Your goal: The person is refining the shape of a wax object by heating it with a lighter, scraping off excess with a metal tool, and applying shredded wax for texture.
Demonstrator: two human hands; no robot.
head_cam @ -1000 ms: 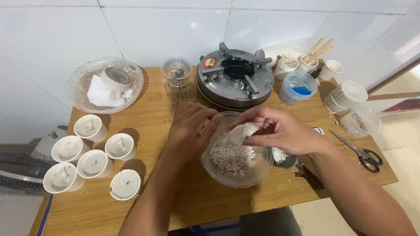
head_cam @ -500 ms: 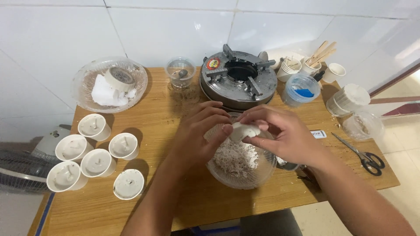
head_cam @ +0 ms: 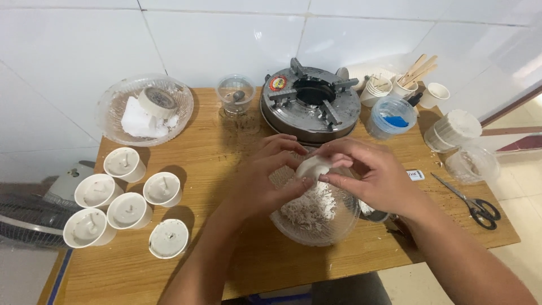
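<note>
Over the glass bowl [head_cam: 339,229] of white shavings [head_cam: 307,209], a pale wax lump [head_cam: 314,166] sits pinched between both hands, right hand [head_cam: 372,178] gripping its far side and left hand [head_cam: 265,181] now pressing fingertips against it, having closed in from a second ago.

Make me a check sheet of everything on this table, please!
Surface: wooden table, speckled with white crumbs.
Job's things: white lump held over a glass bowl of white shavings.
Clutter: six filled white cups, second glass bowl with white blocks, round metal burner, paper cups with wooden sticks, scissors.
Hands: left hand and right hand both pinch the lump.
Cables: nothing seen.
Surroundings: white tiled wall.
</note>
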